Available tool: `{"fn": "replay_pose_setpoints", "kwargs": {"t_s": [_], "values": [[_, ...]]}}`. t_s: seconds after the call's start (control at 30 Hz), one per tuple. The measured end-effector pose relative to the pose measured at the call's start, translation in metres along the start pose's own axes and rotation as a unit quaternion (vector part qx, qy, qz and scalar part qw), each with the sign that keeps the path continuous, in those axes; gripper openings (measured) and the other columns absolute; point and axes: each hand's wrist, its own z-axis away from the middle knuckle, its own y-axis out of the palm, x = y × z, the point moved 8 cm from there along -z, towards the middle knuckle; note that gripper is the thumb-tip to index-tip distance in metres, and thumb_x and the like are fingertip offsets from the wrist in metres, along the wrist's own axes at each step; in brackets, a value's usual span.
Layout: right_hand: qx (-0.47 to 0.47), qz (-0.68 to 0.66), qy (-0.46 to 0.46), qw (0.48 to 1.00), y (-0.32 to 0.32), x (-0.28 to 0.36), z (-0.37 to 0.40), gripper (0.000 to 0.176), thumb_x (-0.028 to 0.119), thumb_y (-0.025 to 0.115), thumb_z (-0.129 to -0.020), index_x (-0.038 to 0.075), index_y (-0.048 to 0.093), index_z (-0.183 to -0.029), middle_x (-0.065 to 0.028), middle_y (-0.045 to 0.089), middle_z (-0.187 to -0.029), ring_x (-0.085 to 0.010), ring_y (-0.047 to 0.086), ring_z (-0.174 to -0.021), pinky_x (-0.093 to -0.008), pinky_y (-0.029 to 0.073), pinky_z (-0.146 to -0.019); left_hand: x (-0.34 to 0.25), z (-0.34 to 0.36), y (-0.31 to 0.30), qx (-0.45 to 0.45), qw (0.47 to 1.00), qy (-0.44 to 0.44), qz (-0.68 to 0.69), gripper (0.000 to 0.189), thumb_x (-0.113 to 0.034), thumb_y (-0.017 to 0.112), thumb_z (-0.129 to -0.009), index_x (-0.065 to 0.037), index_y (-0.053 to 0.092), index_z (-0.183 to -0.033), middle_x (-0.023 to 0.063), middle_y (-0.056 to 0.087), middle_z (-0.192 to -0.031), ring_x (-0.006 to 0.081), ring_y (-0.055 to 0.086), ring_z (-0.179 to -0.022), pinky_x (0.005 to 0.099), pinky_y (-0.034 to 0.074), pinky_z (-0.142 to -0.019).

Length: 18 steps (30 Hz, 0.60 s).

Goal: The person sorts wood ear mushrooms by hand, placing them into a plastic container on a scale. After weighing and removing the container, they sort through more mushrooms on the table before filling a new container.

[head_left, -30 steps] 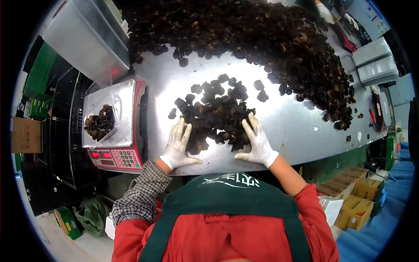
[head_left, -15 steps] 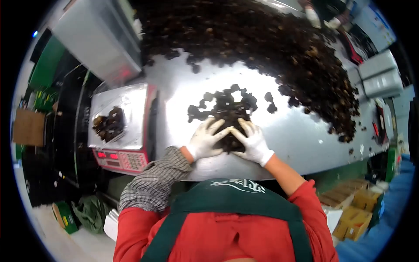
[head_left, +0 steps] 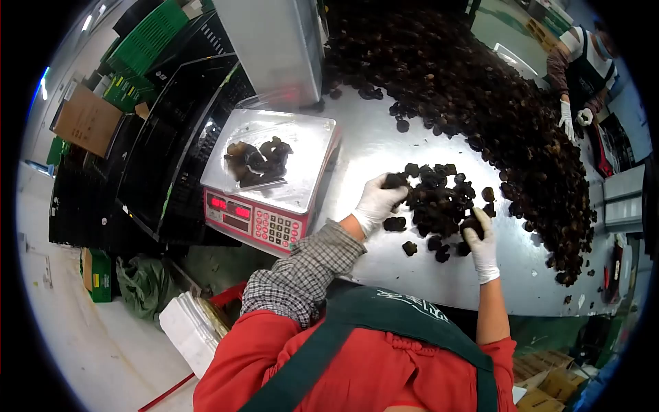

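- left hand point(head_left: 379, 204) half-curled round a dark piece point(head_left: 392, 181), right hand point(head_left: 482, 240) likewise
- small heap point(head_left: 434, 204) sits between, probably for easy reach
- scale point(head_left: 307, 141) sits left, handy i guess

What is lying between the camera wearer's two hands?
The head view shows a small pile of dark pieces on the table, between the left hand and the right hand.

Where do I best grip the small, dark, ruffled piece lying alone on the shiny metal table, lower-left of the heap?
I'd pinch opposite edges of the small, dark, ruffled piece from above, coming from the near side. Bare shiny metal table surrounds it, while the wider dark clump lies just beyond. Its uneven rim may help the hold; its thickness can't be told.
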Motion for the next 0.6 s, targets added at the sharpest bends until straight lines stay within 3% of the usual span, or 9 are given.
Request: {"fn": "replay_pose_setpoints", "kwargs": {"t_s": [0.03, 0.17, 0.23, 0.3, 0.37, 0.4, 0.43, 0.5, 0.6], "values": [[0.002, -0.187, 0.149, 0.971, 0.001, -0.011, 0.003, 0.05, 0.006, 0.059, -0.084, 0.005, 0.048, -0.133, -0.0096, 0.057, -0.12, -0.0217, 0.056, -0.109, -0.0341, 0.046, -0.096, -0.015, 0.009, -0.005, -0.013, 0.999, 0.004, 0.045, 0.017, -0.007, 0.068, -0.08, -0.004, 0.063, -0.096, 0.0051, 0.063, -0.084, 0.011, 0.058, -0.068, 0.0233, 0.045, -0.049], [-0.028, -0.498, 0.196, 0.844, -0.002, -0.002, -0.003, 0.037, 0.024, 0.06, -0.089, 0.008, 0.054, -0.121, -0.0063, 0.063, -0.105, -0.0209, 0.063, -0.091, -0.032, 0.052, -0.07, -0.087, 0.053, -0.038, -0.009, 0.987, 0.067, 0.148, 0.016, -0.01, 0.065, -0.084, -0.006, 0.062, -0.1, 0.0098, 0.064, -0.098, 0.0217, 0.065, -0.082, 0.0275, 0.048, -0.052], [-0.06, -0.553, 0.253, 0.792, 0.0, -0.012, 0.002, 0.034, 0.027, 0.062, -0.088, 0.009, 0.057, -0.117, -0.0059, 0.066, -0.103, -0.0228, 0.064, -0.088, -0.0345, 0.053, -0.065, -0.14, 0.075, -0.067, 0.04, 0.983, 0.167, 0.063, 0.016, -0.007, 0.065, -0.083, -0.008, 0.064, -0.099, 0.0097, 0.064, -0.099, 0.0201, 0.065, -0.083, 0.028, 0.05, -0.055], [-0.05, -0.575, 0.235, 0.782, 0.007, 0.0, -0.003, 0.034, 0.029, 0.062, -0.088, 0.01, 0.059, -0.116, -0.0071, 0.067, -0.105, -0.0242, 0.065, -0.09, -0.0363, 0.053, -0.062, -0.186, 0.103, -0.104, -0.096, 0.958, 0.243, -0.118, 0.016, -0.003, 0.066, -0.08, -0.005, 0.065, -0.096, 0.0091, 0.063, -0.102, 0.0196, 0.065, -0.086, 0.0288, 0.053, -0.063], [-0.034, -0.577, 0.222, 0.785, 0.022, 0.034, -0.01, 0.035, 0.03, 0.063, -0.088, 0.01, 0.06, -0.116, -0.0077, 0.067, -0.106, -0.0248, 0.065, -0.094, -0.0368, 0.053, -0.062, -0.222, 0.113, -0.125, -0.143, 0.852, 0.392, -0.317, 0.025, 0.002, 0.068, -0.073, -0.008, 0.066, -0.096, 0.0084, 0.065, -0.102, 0.0195, 0.066, -0.078, 0.026, 0.052, -0.058], [-0.011, -0.585, 0.217, 0.781, 0.035, 0.045, -0.015, 0.036, 0.031, 0.061, -0.089, 0.01, 0.058, -0.119, -0.0081, 0.066, -0.11, -0.0245, 0.065, -0.095, -0.0361, 0.056, -0.062, -0.23, 0.114, -0.139, -0.209, 0.665, 0.46, -0.549, 0.032, -0.003, 0.07, -0.071, -0.008, 0.065, -0.101, 0.0081, 0.063, -0.105, 0.0229, 0.064, -0.09, 0.0329, 0.053, -0.072], [0.012, -0.592, 0.213, 0.777, 0.047, 0.054, -0.018, 0.038, 0.031, 0.059, -0.09, 0.01, 0.056, -0.121, -0.0084, 0.064, -0.114, -0.0242, 0.066, -0.096, -0.0354, 0.06, -0.061, -0.226, 0.099, -0.154, -0.226, 0.642, 0.354, -0.641, 0.041, -0.017, 0.074, -0.069, -0.01, 0.064, -0.109, 0.0096, 0.06, -0.111, 0.0289, 0.055, -0.106, 0.0417, 0.045, -0.093], [0.039, -0.583, 0.197, 0.787, 0.067, 0.068, -0.028, 0.035, 0.026, 0.061, -0.09, 0.013, 0.056, -0.122, -0.0074, 0.064, -0.114, -0.0232, 0.065, -0.096, -0.0347, 0.059, -0.059, -0.211, 0.088, -0.163, -0.236, 0.537, 0.254, -0.769, 0.054, -0.03, 0.076, -0.067, -0.01, 0.062, -0.115, 0.0113, 0.058, -0.116, 0.032, 0.049, -0.114, 0.0445, 0.037, -0.101], [0.097, -0.558, 0.162, 0.808, 0.092, 0.112, -0.037, 0.037, 0.024, 0.058, -0.09, 0.008, 0.052, -0.123, -0.0109, 0.062, -0.11, -0.0241, 0.061, -0.099, -0.0341, 0.053, -0.072, -0.219, 0.091, -0.18, -0.172, 0.646, 0.325, -0.669, 0.065, -0.038, 0.08, -0.065, -0.008, 0.061, -0.119, 0.0154, 0.054, -0.122, 0.0335, 0.048, -0.115, 0.0434, 0.036, -0.101]]}}
